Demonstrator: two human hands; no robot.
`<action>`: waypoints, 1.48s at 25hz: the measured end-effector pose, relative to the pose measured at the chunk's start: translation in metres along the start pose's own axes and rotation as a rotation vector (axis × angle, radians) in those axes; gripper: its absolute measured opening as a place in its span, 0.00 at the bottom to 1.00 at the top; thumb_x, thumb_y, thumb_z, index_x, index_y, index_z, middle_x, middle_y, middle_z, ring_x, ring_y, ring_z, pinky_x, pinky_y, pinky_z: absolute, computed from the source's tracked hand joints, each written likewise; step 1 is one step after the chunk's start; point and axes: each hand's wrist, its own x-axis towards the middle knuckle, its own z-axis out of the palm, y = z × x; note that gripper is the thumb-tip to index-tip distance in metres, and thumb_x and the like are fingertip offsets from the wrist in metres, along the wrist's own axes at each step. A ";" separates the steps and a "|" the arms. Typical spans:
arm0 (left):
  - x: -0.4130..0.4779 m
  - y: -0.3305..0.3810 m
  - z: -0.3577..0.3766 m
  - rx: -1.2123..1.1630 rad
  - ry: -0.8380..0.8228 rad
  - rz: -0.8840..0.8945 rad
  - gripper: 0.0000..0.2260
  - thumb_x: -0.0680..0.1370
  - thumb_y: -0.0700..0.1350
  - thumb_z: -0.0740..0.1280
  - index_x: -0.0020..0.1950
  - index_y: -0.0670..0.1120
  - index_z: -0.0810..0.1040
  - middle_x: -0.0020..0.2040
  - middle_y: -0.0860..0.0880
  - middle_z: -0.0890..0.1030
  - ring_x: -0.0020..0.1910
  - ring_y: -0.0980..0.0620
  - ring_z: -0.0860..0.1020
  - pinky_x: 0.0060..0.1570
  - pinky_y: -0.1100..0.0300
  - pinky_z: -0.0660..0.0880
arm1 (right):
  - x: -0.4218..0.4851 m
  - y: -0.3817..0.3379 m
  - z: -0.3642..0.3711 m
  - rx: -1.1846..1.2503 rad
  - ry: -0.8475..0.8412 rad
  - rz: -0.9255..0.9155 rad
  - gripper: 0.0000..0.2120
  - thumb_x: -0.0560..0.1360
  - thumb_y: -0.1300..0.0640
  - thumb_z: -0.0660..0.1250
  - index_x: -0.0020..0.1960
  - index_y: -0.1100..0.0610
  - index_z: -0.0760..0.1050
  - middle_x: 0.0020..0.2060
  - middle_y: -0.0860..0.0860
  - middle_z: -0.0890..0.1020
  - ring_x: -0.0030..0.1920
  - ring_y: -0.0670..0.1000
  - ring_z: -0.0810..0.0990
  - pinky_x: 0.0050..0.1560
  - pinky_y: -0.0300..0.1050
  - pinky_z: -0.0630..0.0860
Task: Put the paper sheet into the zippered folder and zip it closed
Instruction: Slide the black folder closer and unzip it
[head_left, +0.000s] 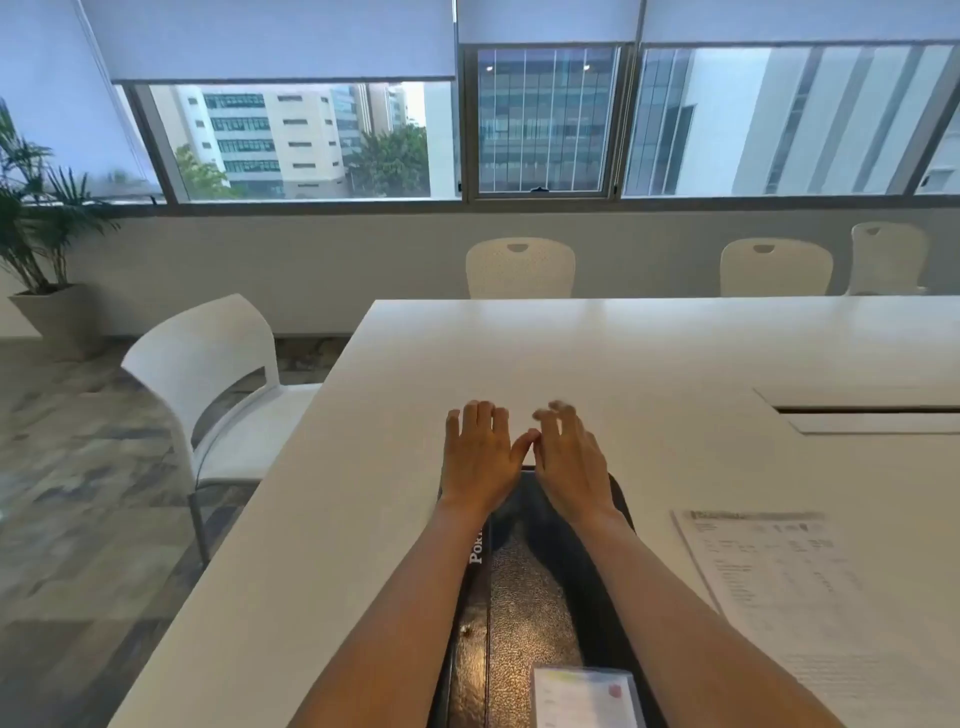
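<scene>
Nearest the camera, a small clear sleeve w/ a white card (584, 696) is seen lying on the near end of the zippered folder (535, 587). The folder is dark, textured, laid lengthwise on the white tabletop (519, 358) between both forearms; white lettering is partly visible on its left strip, mostly hidden by the left arm. A small metal bit (466, 630) is seen at the folder's left edge, poss. a zip pull; too small to tell. Whether the zip is done up or undone can't be told from here.

The paper sheet (789, 587), printed, is laid flat on the tabletop just right of the folder, apart from both hands, not yet inside.

Further out, the left hand (480, 452) is spread flat, empty, over the folder's far left corner. The right hand (569, 457) is also empty, fingers loosely curled & blurred, at the far right corner. Thumbs are nearly touching. Nothing is gripped by either.

Judged step: very start; folder still to be opened. Next move prob. calls for the pull to be found and run round the edge, the cover lifted, then the sheet fetched from the right.

Beyond: white chairs (519, 267), a potted plant (36, 218), windows.
</scene>
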 end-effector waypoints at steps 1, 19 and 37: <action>-0.003 -0.003 0.005 0.006 -0.011 -0.001 0.28 0.81 0.62 0.45 0.63 0.45 0.73 0.63 0.45 0.75 0.63 0.45 0.71 0.65 0.48 0.65 | -0.002 -0.002 0.004 -0.011 -0.040 -0.026 0.13 0.75 0.60 0.68 0.59 0.58 0.75 0.60 0.58 0.77 0.55 0.57 0.80 0.52 0.50 0.80; -0.019 -0.070 0.064 -0.063 -0.050 -0.199 0.30 0.74 0.68 0.56 0.64 0.46 0.70 0.62 0.47 0.74 0.62 0.47 0.69 0.64 0.50 0.65 | 0.062 -0.029 0.085 0.164 -0.563 0.287 0.18 0.75 0.44 0.66 0.44 0.60 0.81 0.40 0.54 0.83 0.43 0.54 0.81 0.49 0.50 0.78; -0.015 -0.068 0.075 -0.189 -0.108 -0.367 0.23 0.77 0.62 0.56 0.60 0.46 0.74 0.58 0.48 0.78 0.59 0.48 0.73 0.65 0.45 0.62 | 0.126 -0.069 0.128 0.031 -1.267 0.505 0.05 0.73 0.56 0.65 0.42 0.58 0.74 0.40 0.51 0.78 0.41 0.50 0.78 0.54 0.46 0.77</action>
